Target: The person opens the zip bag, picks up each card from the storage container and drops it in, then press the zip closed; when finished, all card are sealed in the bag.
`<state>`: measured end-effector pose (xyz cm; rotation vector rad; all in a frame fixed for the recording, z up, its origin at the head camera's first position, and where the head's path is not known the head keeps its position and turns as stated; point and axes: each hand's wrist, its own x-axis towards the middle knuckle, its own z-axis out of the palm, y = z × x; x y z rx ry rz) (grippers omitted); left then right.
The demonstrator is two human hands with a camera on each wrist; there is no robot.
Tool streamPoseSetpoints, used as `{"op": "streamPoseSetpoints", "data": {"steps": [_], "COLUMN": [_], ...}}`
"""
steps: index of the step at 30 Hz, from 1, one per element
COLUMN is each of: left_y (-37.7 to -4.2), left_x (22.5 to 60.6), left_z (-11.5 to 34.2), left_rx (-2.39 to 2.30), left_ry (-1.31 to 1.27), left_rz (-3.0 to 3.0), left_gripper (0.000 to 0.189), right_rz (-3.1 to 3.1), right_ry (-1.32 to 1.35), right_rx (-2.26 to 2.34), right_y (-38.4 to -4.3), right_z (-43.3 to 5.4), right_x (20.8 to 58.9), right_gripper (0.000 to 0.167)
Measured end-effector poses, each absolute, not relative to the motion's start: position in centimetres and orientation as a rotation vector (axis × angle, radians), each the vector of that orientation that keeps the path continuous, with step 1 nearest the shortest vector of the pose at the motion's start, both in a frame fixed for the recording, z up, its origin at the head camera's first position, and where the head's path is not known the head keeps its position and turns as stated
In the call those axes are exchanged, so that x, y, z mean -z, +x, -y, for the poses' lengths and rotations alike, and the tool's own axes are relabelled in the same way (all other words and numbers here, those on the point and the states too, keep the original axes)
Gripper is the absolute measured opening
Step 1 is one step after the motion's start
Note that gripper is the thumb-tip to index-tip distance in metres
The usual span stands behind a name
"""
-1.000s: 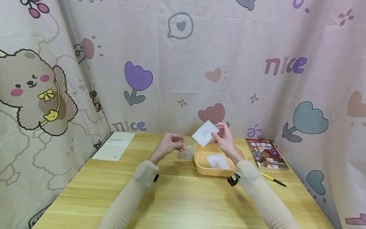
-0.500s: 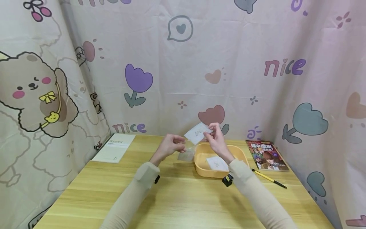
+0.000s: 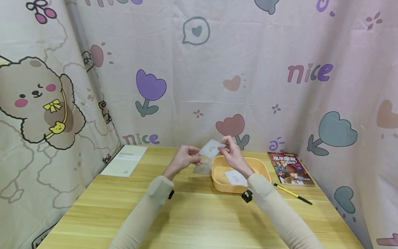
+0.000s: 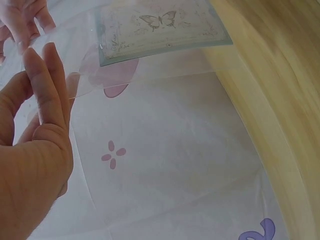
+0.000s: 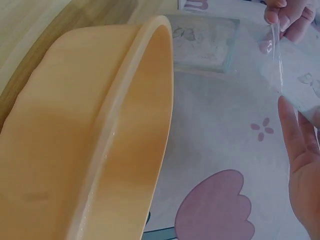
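My left hand [image 3: 185, 158] pinches the mouth of a clear plastic bag [image 3: 202, 168], which hangs over the table. In the left wrist view, a butterfly-printed card [image 4: 165, 22] with a blue-grey border lies in the bag's far part. My right hand [image 3: 233, 155] holds another pale butterfly card [image 3: 212, 148] between thumb and fingers, tilted, its near corner at the bag's mouth. The right wrist view has this card [image 5: 306, 80] close to the bag's upper edge; how far it is inside cannot be told. A further printed card [image 3: 235, 177] lies in the yellow basket [image 3: 225, 188].
The basket stands just right of the bag, under my right forearm. A comic-style book [image 3: 290, 168] and a yellow-black pen [image 3: 293, 194] lie further right. At the back left is a white notepad [image 3: 124, 160]. A patterned curtain [image 3: 192, 69] closes off the table's back.
My right hand has moved left and slightly down, bringing its card from above the basket to the bag's mouth. The left hand keeps its pinch on the bag with little movement.
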<state>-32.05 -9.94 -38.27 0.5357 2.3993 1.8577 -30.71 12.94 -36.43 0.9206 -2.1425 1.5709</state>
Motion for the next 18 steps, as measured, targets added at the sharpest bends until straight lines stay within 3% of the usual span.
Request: {"op": "streamPoseSetpoints", "data": {"steps": [18], "left_y": [-31.94], "left_x": [38.08], "left_z": [9.61], "left_rx": [-1.84], "left_ry": [0.541], "left_rz": [-2.415], "left_gripper": [0.033], "right_rz": [2.207], "right_ry": [0.986], "right_rx": [-1.194], "right_y": [-30.08], "right_z": [-12.15], "right_x": [36.97], "right_gripper": [0.015]}}
